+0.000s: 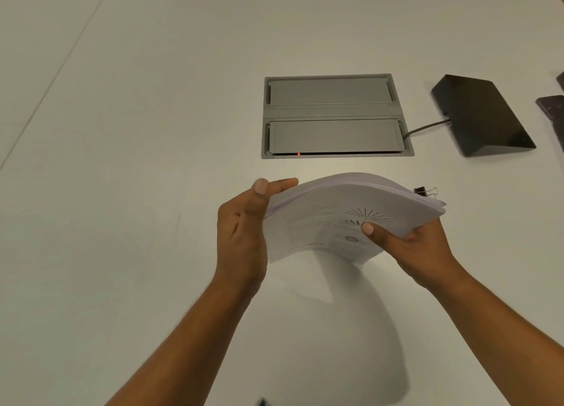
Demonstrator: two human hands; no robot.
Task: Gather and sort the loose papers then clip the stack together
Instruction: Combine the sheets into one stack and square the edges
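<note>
A stack of white printed papers (332,210) is held above the white table (122,191), bowed upward in the middle. My right hand (418,253) grips its right end from below, thumb on the top sheet near a sunburst drawing. My left hand (244,231) presses flat against the stack's left edge, fingers extended and thumb over the top corner. A black binder clip (425,191) with silver handles lies on the table just behind the stack's right end, apart from both hands.
A grey cable hatch (332,115) with a red light is set into the table beyond the papers. A black wedge-shaped device (482,115) with a cable sits to its right. Dark objects (552,109) lie at the right edge.
</note>
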